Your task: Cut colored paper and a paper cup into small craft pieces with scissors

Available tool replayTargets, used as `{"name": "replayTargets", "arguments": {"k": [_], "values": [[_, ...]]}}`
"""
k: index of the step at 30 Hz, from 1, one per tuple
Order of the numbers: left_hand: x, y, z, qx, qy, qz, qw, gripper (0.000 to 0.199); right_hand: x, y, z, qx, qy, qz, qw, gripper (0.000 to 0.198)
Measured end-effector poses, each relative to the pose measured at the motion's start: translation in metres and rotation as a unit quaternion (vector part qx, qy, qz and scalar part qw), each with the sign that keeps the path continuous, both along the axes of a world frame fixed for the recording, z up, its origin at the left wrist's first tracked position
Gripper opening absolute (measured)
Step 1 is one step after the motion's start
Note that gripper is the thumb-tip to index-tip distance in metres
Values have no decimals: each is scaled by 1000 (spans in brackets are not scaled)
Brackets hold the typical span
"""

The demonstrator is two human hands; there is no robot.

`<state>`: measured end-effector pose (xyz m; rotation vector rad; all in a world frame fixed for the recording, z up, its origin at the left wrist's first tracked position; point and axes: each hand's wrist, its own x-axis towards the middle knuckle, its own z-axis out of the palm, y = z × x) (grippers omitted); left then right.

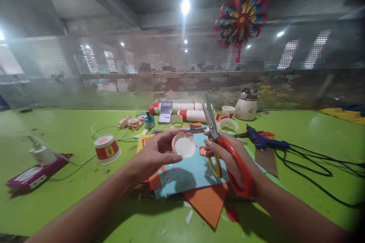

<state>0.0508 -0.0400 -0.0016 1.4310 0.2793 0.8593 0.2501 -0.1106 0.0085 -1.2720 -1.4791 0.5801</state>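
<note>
My left hand (162, 148) grips a cut-down paper cup (184, 146) by its side, its round white face turned toward me. In my right hand (228, 155) is a pair of scissors (211, 119) with one red and one yellow handle; the blades point up and stand slightly apart. Cup and scissors do not touch. Below both hands lies a light blue paper sheet (182, 176) over orange paper (209, 201). A small red-and-yellow printed piece (202, 150) rests on the blue sheet between my hands.
An upturned red-and-white paper cup (107, 150) and a purple power strip (37, 174) stand left. At right lies a blue glue gun (265, 140) with black cables. Stacked cups (194, 115), a phone (165, 112), a blue bottle (149, 121) and a kettle-like white jug (246, 105) are behind.
</note>
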Motion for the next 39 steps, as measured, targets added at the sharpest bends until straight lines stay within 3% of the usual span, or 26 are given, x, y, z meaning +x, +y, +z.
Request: {"name": "replayTargets", "arguments": {"k": [8,17,26,35,39], "values": [[-4,-2,-1,-7,-29,34,999,72,2,4,-7,-3,-63,21,998,22],[-5,0,-4,4,-25,46,999,54,3,-5,16,9,-173,35,984,18],[-4,3,-7,-2,16,91,996,60,19,1,-12,33,-224,16,974,27],[-3,6,-9,1,23,154,988,52,30,-12,-11,97,-319,19,943,17],[-2,7,-8,-6,16,171,985,50,28,-12,-14,89,-340,34,936,17]]}}
